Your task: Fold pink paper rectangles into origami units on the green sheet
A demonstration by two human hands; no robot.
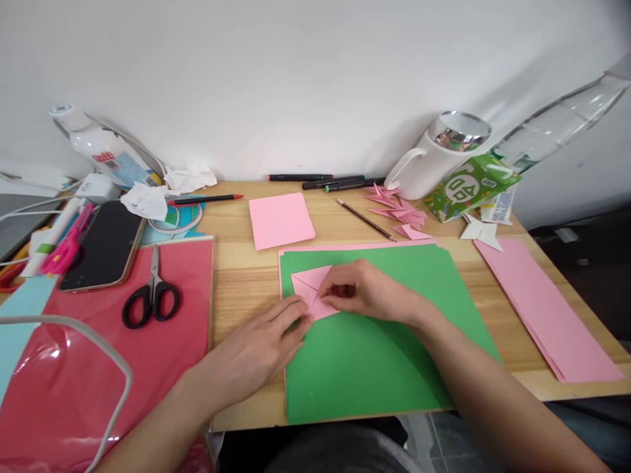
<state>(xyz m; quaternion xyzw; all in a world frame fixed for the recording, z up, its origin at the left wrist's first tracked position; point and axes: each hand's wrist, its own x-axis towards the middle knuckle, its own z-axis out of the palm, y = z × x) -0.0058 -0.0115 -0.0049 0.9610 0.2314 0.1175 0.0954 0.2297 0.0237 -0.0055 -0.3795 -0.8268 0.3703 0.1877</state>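
Pink paper [309, 287] lies part-folded and creased at the green stack's [384, 368] 10 o'clock. Your right hand [372, 292] pinches it at its 3 o'clock; your left hand [259, 348] has fingertips at its 7 o'clock, though whether they grip or merely press cannot be told. You seem to be mid-fold. The next move likely calls for lining up edges and running the crease flat, with your left hand steadying. Folded pieces [399, 213] lie past the stack, at its 12 o'clock.

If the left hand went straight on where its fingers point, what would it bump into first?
The left hand touches the folded pink paper; straight across it, the right hand would likely come first, though their heights are hard to judge.
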